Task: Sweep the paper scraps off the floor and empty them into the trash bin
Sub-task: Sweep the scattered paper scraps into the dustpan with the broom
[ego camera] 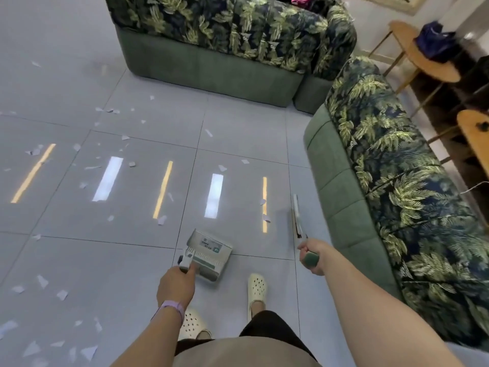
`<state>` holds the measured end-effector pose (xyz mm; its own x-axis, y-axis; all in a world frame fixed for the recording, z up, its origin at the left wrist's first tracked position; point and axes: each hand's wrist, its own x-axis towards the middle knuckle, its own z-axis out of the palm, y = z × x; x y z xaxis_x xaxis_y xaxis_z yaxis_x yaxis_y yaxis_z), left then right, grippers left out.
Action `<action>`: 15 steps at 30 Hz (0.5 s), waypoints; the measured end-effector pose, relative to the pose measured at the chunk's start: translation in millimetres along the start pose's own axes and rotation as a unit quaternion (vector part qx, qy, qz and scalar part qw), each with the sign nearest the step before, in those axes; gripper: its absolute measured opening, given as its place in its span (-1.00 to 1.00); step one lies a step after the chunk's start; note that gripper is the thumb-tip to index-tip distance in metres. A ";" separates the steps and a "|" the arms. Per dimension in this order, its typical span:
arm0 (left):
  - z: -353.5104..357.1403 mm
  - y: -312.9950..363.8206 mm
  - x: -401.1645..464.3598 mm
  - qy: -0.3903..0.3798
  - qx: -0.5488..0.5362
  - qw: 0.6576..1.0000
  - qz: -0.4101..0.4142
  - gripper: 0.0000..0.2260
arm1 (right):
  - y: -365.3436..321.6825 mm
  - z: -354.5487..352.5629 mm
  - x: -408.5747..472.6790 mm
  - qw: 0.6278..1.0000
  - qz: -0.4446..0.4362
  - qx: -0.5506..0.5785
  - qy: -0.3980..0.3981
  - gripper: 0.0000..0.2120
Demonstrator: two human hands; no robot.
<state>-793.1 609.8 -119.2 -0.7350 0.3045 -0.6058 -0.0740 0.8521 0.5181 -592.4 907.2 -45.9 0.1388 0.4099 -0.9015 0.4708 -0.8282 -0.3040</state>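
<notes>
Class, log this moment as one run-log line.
left hand: grips dustpan handle | right hand: grips broom handle | paper scraps: scattered on floor | sweeping: not yet done

The broom (pixel 297 215) shows edge-on and motion-blurred, so its bristles cannot be made out. Print on the dustpan (pixel 209 254) label is too small to read. The right-hand sofa (pixel 391 181) runs off the frame's edge, and no trash bin shows.
</notes>
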 end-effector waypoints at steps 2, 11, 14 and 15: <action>-3.8 -5.8 -0.6 0.002 -0.007 1.000 -0.014 -0.51 | -13.6 16.3 3.2 1.000 0.000 -0.017 -0.008 -0.88; -8.7 -7.1 7.1 0.037 -0.028 0.996 -0.070 -0.59 | -56.3 72.2 24.0 0.979 -0.001 -0.198 -0.044 -0.89; -5.7 5.8 10.7 0.048 -0.034 0.994 -0.088 -0.54 | -72.1 102.6 20.2 0.952 -0.007 -0.291 -0.097 -0.86; -3.2 10.5 11.1 0.052 -0.031 0.994 -0.090 -0.50 | -75.5 112.5 17.5 0.941 -0.007 -0.318 -0.118 -0.88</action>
<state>-804.2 620.8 -118.5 -0.7715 0.1020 -0.6280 -0.2489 0.8601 0.4454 -723.6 933.9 -73.3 -0.0330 0.2595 -0.9652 0.9078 -0.3961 -0.1376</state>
